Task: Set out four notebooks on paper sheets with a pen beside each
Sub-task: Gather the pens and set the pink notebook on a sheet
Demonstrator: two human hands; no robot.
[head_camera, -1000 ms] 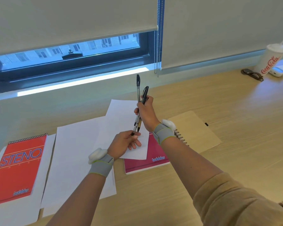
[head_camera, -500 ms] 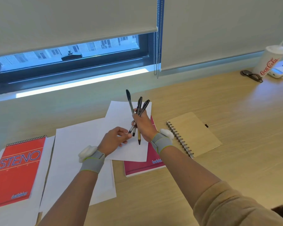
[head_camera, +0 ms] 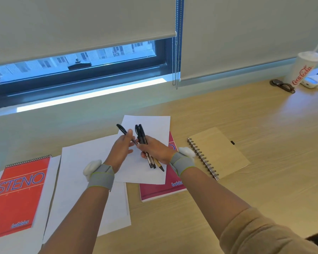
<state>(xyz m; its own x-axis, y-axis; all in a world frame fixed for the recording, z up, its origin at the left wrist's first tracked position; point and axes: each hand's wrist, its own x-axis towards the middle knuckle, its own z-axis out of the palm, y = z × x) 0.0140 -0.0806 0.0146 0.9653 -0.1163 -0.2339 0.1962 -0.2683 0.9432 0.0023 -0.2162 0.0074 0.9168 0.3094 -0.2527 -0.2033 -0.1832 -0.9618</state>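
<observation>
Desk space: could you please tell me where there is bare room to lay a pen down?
Bare wood lies right of the tan spiral notebook, toward the cup and sunglasses, and along the near edge below the pink notebook. The middle is crowded: overlapping paper sheets under both hands. The red steno pad fills the left.

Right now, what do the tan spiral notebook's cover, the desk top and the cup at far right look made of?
Tan notebook: matte kraft card cover, likely cardboard, with no sheen; the spiral looks like metal wire.
Desk: pale wood grain under a smooth, slightly glossy finish that reflects window light; laminate or veneer, cannot tell which.
Cup: white printed wall, probably coated paper, with a pale lid that looks like plastic; blurred.
</observation>
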